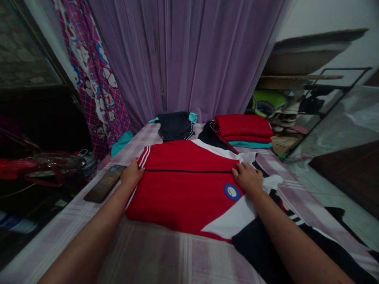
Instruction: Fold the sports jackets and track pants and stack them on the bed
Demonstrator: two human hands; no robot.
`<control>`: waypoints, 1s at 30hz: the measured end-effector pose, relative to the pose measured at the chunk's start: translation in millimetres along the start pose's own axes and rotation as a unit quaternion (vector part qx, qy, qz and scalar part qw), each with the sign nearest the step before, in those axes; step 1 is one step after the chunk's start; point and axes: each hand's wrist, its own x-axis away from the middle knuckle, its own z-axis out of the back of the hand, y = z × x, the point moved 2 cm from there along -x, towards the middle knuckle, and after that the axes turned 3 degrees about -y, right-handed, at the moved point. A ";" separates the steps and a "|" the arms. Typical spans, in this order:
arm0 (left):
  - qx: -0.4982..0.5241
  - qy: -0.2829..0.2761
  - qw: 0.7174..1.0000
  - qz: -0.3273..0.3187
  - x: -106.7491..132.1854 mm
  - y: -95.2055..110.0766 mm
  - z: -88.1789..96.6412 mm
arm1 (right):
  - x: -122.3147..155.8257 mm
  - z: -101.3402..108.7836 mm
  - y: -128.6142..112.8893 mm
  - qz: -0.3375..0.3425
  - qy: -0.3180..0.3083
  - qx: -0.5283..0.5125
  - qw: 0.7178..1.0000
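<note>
A red jacket (183, 193) with white panels, a black zip line and a round blue badge lies flat on the checked bed sheet (154, 256). My left hand (132, 173) rests on the jacket's left edge, by the white stripes, fingers curled down on the fabric. My right hand (247, 177) lies flat on the right part of the jacket near the collar, fingers stretched along the zip line. Neither hand lifts the cloth.
A dark phone (105, 183) lies on the sheet just left of my left hand. Behind the jacket sit a folded dark garment (175, 125) and a stack of folded red clothes (244, 128). Purple curtain (189, 55) behind; cluttered shelf (284, 106) right; bags (44, 165) left.
</note>
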 end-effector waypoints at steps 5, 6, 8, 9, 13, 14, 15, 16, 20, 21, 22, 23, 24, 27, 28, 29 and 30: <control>0.003 0.018 0.999 -0.042 2.6 -1.6 -3.7 | 1.4 0.5 -0.9 0.001 0.013 0.004 1.000; 0.001 0.025 0.999 -0.045 3.0 -2.2 -3.4 | 1.9 1.0 -1.1 0.003 0.016 0.005 1.000; -0.015 0.029 0.998 -0.050 2.7 -2.3 -1.3 | 2.9 1.8 -1.2 0.006 0.016 0.007 1.000; -0.031 0.025 0.998 -0.052 2.0 -1.2 0.3 | 3.1 2.3 -1.2 0.006 0.011 0.007 1.000; -0.098 0.049 0.987 -0.121 -1.5 15.6 4.9 | 0.7 8.9 -6.2 0.001 -0.015 0.011 1.000; -0.100 0.064 0.981 -0.152 -1.9 22.4 3.4 | -0.9 12.5 -10.1 0.003 -0.012 0.010 1.000; -0.098 0.073 0.976 -0.182 -2.0 29.2 0.1 | -2.9 16.7 -15.6 0.008 -0.004 0.007 1.000; -0.095 0.071 0.971 -0.205 -2.1 35.2 -5.2 | -5.3 21.0 -22.5 0.019 0.005 0.002 1.000; -0.112 0.012 0.969 -0.220 -3.5 44.6 -33.7 | -15.4 28.2 -56.8 0.127 -0.003 -0.036 0.991; -0.117 0.007 0.969 -0.218 -4.0 43.8 -38.9 | -17.6 25.6 -64.0 0.162 -0.027 -0.044 0.985; -0.121 0.008 0.968 -0.218 -4.4 42.6 -42.6 | -19.7 21.2 -69.3 0.189 -0.060 -0.050 0.979; -0.124 0.013 0.968 -0.219 -4.8 41.3 -44.8 | -21.9 15.6 -72.3 0.202 -0.099 -0.052 0.973; -0.127 0.016 0.967 -0.219 -5.1 40.4 -45.9 | -24.2 9.6 -73.2 0.202 -0.136 -0.052 0.969; -0.128 0.021 0.967 -0.218 -6.1 40.1 -45.9 | -32.0 -2.5 -69.4 0.163 -0.193 -0.048 0.966; -0.127 0.022 0.968 -0.216 -6.4 40.6 -45.8 | -33.9 -3.1 -68.7 0.155 -0.198 -0.049 0.967; -0.126 0.023 0.968 -0.214 -6.7 41.3 -45.9 | -34.8 -2.1 -69.2 0.149 -0.204 -0.052 0.966; -0.124 0.025 0.969 -0.214 -7.0 41.8 -46.3 | -34.4 0.3 -71.1 0.143 -0.209 -0.055 0.966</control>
